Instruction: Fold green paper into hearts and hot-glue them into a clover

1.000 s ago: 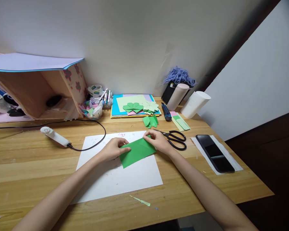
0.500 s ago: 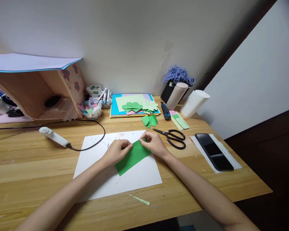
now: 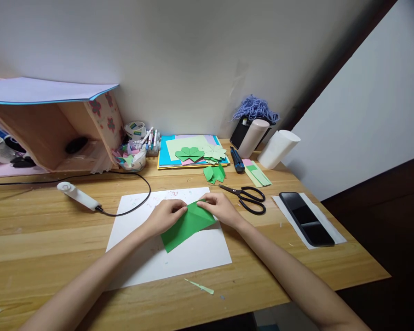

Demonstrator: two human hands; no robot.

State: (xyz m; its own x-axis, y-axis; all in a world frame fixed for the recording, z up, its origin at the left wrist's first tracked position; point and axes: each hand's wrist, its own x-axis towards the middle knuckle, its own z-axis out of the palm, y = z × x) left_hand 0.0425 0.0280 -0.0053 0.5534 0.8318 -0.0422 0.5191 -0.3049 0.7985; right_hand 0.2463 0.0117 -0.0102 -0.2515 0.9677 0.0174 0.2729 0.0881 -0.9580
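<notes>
The folded green paper sheet (image 3: 186,226) has swung further leftward. Left hand (image 3: 165,215) and right hand (image 3: 218,208) each pinch its upper edge, grips nearly touching.

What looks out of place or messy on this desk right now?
A thin pale-green paper scrap lies loose on the wooden desk near its front edge, off the white sheet under the green paper. Nothing looks spilled or damaged.

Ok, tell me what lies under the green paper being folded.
Under the folded green paper sheet lies a large white paper sheet, flat on the light wooden desk. The left hand and right hand pinch the green sheet's top; the white surface beneath is covered.
</notes>
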